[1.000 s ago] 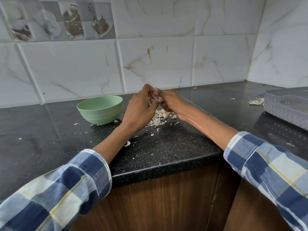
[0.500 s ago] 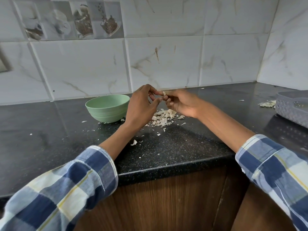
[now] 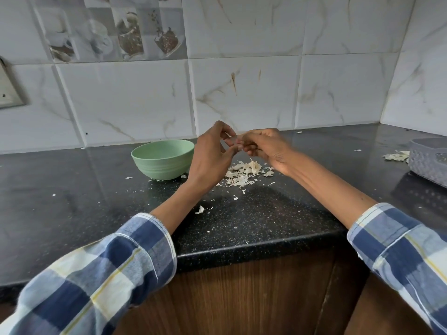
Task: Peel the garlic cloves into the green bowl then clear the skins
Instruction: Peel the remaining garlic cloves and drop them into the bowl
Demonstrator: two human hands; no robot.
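A ribbed pale-green plastic bowl (image 3: 163,158) stands on the black speckled stone counter (image 3: 254,213), at nine o'clock of the hands, placed within reach, I judge, to receive peeled cloves. The left hand (image 3: 210,157) and right hand (image 3: 264,147) meet fingertip to fingertip, pinching a small garlic clove (image 3: 238,139) directly above the heap of papery white skins (image 3: 244,174), so peelings drop there. At three o'clock sits a grey textured plastic tray (image 3: 429,160).

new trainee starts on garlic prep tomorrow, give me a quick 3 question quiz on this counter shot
1. True or false: the green bowl stands to the left of the skin pile.
2. Where do the left hand and right hand meet?
A above the skin pile
B inside the bowl
C over the grey basket
3. Fill in: more skins lie beside the grey ____.

Key: 1 true; 2 A; 3 basket
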